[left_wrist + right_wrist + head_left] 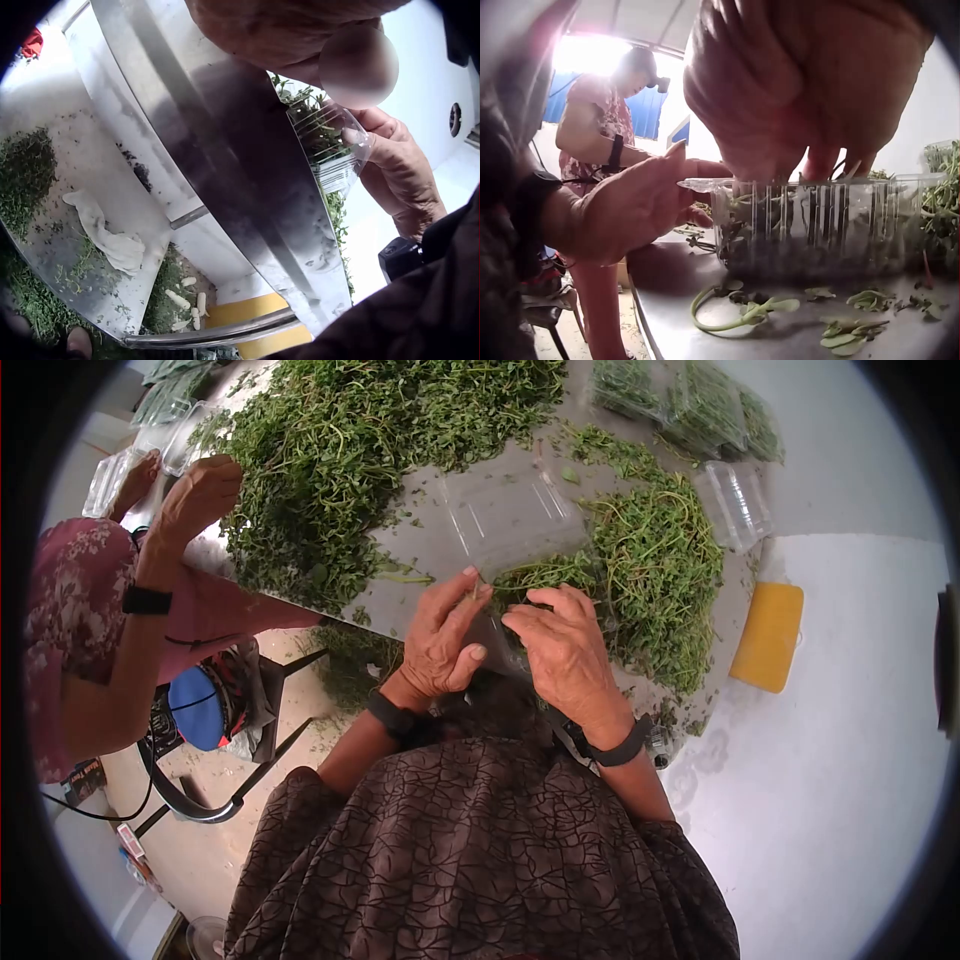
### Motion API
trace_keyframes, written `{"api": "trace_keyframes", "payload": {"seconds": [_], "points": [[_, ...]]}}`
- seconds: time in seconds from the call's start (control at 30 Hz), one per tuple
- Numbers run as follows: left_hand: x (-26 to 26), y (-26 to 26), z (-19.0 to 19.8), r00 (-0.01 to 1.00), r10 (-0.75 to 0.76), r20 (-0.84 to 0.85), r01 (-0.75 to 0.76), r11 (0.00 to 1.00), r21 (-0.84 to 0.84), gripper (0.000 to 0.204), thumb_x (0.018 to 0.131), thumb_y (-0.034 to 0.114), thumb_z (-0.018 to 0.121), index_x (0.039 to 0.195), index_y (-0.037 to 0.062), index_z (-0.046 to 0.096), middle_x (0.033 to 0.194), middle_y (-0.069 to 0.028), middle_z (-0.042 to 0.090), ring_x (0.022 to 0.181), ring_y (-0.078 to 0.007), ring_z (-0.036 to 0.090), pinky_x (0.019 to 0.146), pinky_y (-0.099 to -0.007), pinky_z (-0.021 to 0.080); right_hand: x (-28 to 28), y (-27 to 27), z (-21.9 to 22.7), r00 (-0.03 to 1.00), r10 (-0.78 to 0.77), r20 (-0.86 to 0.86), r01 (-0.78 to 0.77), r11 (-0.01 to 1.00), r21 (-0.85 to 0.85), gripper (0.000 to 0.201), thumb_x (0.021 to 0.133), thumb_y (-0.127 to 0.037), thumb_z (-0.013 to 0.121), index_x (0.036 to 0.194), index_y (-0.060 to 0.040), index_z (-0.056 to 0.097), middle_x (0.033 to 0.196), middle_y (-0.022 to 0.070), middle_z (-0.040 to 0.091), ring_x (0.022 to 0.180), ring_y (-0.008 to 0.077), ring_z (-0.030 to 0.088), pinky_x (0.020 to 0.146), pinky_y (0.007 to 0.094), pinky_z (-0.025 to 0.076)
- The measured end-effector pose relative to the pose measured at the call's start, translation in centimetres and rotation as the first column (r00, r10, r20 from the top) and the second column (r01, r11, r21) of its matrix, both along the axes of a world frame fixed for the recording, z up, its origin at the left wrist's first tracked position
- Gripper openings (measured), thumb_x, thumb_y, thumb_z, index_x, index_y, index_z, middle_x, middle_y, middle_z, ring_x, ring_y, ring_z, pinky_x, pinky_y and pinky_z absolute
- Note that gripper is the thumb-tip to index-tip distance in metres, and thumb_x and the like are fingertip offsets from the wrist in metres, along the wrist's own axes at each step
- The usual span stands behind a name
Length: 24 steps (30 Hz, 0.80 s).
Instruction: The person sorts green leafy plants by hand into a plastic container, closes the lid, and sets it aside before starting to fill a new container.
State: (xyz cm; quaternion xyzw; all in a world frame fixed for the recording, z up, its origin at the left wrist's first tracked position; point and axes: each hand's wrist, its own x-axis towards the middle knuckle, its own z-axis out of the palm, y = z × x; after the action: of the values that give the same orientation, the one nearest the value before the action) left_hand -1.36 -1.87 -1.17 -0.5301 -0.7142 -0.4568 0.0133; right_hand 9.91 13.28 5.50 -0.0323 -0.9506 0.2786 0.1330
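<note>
Loose leafy stems (550, 573) fill a clear plastic box (817, 225) on the metal table, in front of the person. My right hand (568, 655) is over the box with bent fingers; in the right wrist view its fingertips dip behind the rim among the greens. At the box's left end is my left hand (440, 635), its fingers extended and thumb apart, with fingertips close to the rim. A clear lid (510, 515) lies tipped back beyond the box. From the left wrist view, the right thumb (352, 136) shows against the box's end.
Heaps of greens (330, 470) cover the table's far left, and a smaller pile (665, 570) lies on the right. Filled boxes (690, 405) stand at the back; another clear container (735, 505) lies near the right edge. Another person's hand (200, 495) is at the left.
</note>
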Motion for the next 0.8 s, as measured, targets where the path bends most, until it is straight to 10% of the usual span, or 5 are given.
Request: {"api": "trace_keyframes", "payload": {"seconds": [0.2,0.37,0.8], "points": [[0.3,0.2,-0.3,0.984,0.079,0.161,-0.097,0.990,0.104,0.045,0.089,0.035,0.045,0.115,0.0000,0.057,0.126,-0.0201,0.046,0.104,-0.0351,0.050,0.089,-0.0416,0.041,0.1,0.9,0.1,0.998,0.046,0.048,-0.046,0.999,-0.006,0.011,0.069,0.002,0.057,0.073,-0.0016,0.067,0.087,0.0057,0.068,0.103,0.0253,0.055,0.101,0.0461,0.033],[-0.3,0.0,0.0,0.995,-0.024,-0.095,0.025,1.000,0.002,0.041,0.087,0.027,0.047,0.118,0.0006,0.054,0.125,-0.0172,0.051,0.098,-0.0329,0.052,0.086,-0.0407,0.041,0.3,0.9,0.2,0.999,0.039,0.021,-0.039,0.999,0.010,0.011,0.068,0.002,0.058,0.073,-0.0023,0.067,0.088,0.0060,0.068,0.102,0.0256,0.055,0.100,0.0462,0.034],[-0.3,-0.3,-0.3,0.972,-0.229,0.050,0.233,0.966,-0.112,0.049,0.089,0.036,0.045,0.122,0.0003,0.048,0.132,-0.0184,0.046,0.091,-0.0317,0.054,0.080,-0.0395,0.042,0.0,0.7,0.6,1.000,-0.007,-0.016,0.008,0.997,0.074,0.014,0.075,-0.002,0.059,0.087,-0.0006,0.066,0.098,0.0107,0.066,0.107,0.0277,0.052,0.100,0.0468,0.034]]}}
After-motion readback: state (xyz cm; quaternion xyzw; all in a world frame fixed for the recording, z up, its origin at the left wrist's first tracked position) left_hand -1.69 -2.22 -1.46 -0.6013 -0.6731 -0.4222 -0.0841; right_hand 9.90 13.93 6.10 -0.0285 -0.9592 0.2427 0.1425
